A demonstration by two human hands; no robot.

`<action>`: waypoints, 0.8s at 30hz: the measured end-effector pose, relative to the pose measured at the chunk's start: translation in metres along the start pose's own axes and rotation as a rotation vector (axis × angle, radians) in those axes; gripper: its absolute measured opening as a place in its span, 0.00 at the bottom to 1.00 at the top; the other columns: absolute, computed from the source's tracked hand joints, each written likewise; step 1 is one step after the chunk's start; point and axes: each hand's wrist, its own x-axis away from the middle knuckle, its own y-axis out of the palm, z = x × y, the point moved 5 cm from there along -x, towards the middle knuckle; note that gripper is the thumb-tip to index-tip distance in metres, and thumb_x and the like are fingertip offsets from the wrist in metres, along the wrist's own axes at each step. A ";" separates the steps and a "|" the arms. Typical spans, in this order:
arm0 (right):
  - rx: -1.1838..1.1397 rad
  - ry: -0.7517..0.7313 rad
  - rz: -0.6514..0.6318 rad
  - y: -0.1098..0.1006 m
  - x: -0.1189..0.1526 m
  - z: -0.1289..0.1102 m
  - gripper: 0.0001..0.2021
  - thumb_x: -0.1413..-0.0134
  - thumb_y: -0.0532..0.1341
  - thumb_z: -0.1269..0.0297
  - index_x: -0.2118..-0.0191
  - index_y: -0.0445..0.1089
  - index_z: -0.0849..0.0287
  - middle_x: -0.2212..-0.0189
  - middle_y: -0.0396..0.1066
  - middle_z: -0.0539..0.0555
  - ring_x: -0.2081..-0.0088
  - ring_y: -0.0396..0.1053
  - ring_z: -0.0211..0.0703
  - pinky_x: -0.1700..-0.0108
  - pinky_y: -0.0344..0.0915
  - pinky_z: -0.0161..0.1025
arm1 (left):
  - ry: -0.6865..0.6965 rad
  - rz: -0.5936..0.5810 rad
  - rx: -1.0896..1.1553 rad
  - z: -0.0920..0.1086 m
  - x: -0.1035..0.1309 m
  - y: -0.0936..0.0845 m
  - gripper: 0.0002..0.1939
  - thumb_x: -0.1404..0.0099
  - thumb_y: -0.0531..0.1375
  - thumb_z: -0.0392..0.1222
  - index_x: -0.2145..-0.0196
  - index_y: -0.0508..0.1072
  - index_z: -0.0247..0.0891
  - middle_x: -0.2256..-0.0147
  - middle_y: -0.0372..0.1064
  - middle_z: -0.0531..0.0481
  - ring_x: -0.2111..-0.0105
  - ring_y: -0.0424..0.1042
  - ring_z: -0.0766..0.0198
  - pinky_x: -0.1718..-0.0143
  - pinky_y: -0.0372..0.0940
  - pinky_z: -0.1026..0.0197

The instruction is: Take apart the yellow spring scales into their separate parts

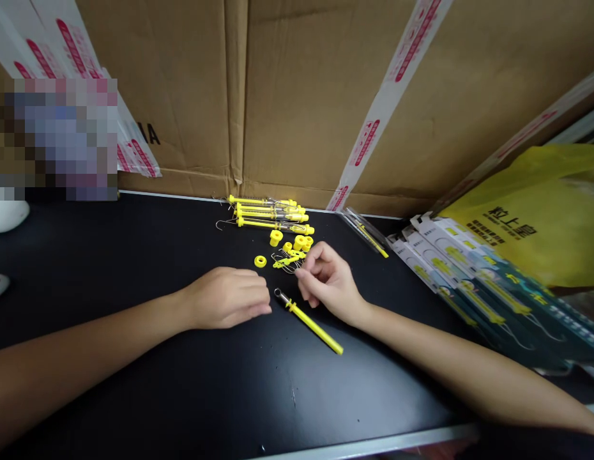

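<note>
The yellow rod (312, 324) lies on the black surface (182, 383) between the two hands and slightly toward the person, touching neither as far as can be seen. Its long axis runs diagonally: the metal ring end (278, 294) points away and to the left, into the gap between the hands, while the plain yellow end points back toward the person's right. The ring end sits just beside the fingertips of the left hand (230, 297); the shaft passes near the curled fingers of the right hand (334, 287), so each hand is nearer to a different part.

The left hand is palm down, fingers together; its underside is hidden, so I cannot tell whether it grips anything. The right hand has its thumb close to the index fingertip, beside the loose wire hooks (293, 269); whether it pinches one is unclear. Beyond lie yellow collars (276, 238) and a row of hooked yellow tools (258, 223).
</note>
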 end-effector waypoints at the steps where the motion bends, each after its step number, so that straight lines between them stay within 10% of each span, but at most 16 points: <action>1: 0.049 0.013 -0.038 0.001 -0.001 0.001 0.13 0.44 0.59 0.58 0.69 0.52 0.55 0.85 0.60 0.40 0.88 0.54 0.28 0.85 0.48 0.27 | 0.033 -0.026 -0.019 0.003 0.000 0.002 0.13 0.31 0.48 0.40 0.71 0.67 0.36 0.75 0.64 0.52 0.73 0.62 0.67 0.71 0.56 0.64; 5: 0.471 -0.124 -0.112 0.005 0.002 -0.017 0.14 0.44 0.56 0.57 0.74 0.55 0.58 0.82 0.58 0.44 0.81 0.55 0.29 0.78 0.52 0.29 | 0.045 -0.047 -0.002 0.006 0.000 0.005 0.10 0.32 0.48 0.35 0.60 0.68 0.37 0.67 0.69 0.50 0.67 0.65 0.66 0.66 0.59 0.65; 10: 1.098 -0.085 -0.588 0.027 0.025 -0.040 0.19 0.49 0.57 0.45 0.73 0.61 0.59 0.80 0.63 0.47 0.80 0.56 0.33 0.76 0.44 0.34 | 0.036 0.005 0.041 0.001 0.002 0.002 0.11 0.33 0.51 0.35 0.57 0.70 0.40 0.65 0.69 0.49 0.66 0.67 0.67 0.64 0.61 0.65; 16: 1.139 0.002 -0.898 0.035 0.043 -0.056 0.05 0.47 0.57 0.64 0.72 0.63 0.58 0.74 0.68 0.48 0.75 0.62 0.34 0.74 0.47 0.34 | -0.017 0.087 0.085 -0.006 0.003 0.000 0.10 0.34 0.53 0.35 0.57 0.72 0.39 0.66 0.71 0.50 0.65 0.68 0.68 0.63 0.63 0.66; 20: 1.088 0.067 -0.870 0.017 0.031 -0.066 0.04 0.50 0.56 0.68 0.74 0.61 0.58 0.78 0.64 0.45 0.78 0.57 0.31 0.75 0.46 0.32 | -0.015 0.102 0.054 -0.004 0.001 0.000 0.10 0.36 0.54 0.34 0.60 0.73 0.39 0.68 0.70 0.51 0.68 0.68 0.69 0.65 0.63 0.66; 24: 1.168 0.089 -0.581 -0.028 0.002 -0.076 0.06 0.48 0.54 0.66 0.74 0.58 0.58 0.82 0.57 0.44 0.80 0.53 0.31 0.76 0.45 0.31 | 0.010 0.123 -0.033 0.003 0.000 -0.002 0.10 0.42 0.56 0.34 0.65 0.75 0.40 0.72 0.69 0.52 0.74 0.65 0.69 0.70 0.62 0.65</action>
